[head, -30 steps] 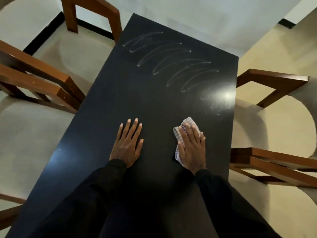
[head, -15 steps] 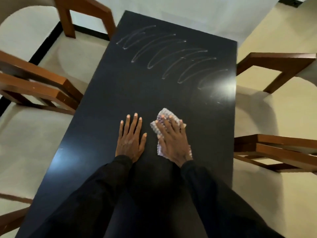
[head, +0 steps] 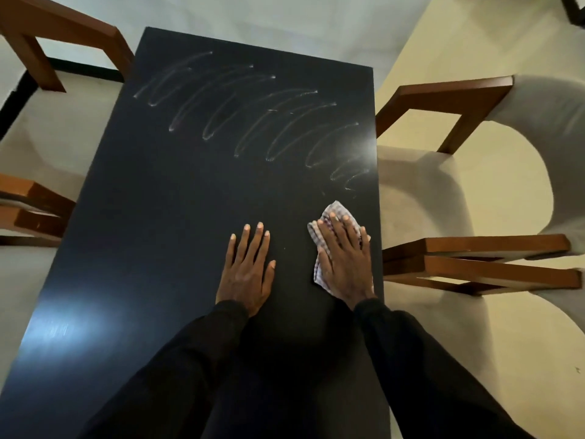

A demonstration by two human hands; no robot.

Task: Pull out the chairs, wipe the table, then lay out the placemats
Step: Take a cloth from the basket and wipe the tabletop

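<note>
A black rectangular table (head: 177,198) fills the middle of the head view. Wet zigzag wipe streaks (head: 253,112) cross its far half. My right hand (head: 343,258) presses flat, fingers straight, on a checked cloth (head: 334,213) near the table's right edge. My left hand (head: 247,267) lies flat on the bare tabletop, fingers spread, a little to the left of the cloth. Both sleeves are black.
Wooden chairs with pale seats stand pulled out on both sides: two on the right (head: 443,103) (head: 481,264) and two on the left (head: 63,33) (head: 28,207). Pale floor surrounds the table. A light glare sits on the near left tabletop (head: 53,327).
My right hand slid the cloth left toward my left hand, then back right to the table's right edge. My left hand stayed flat in place.
</note>
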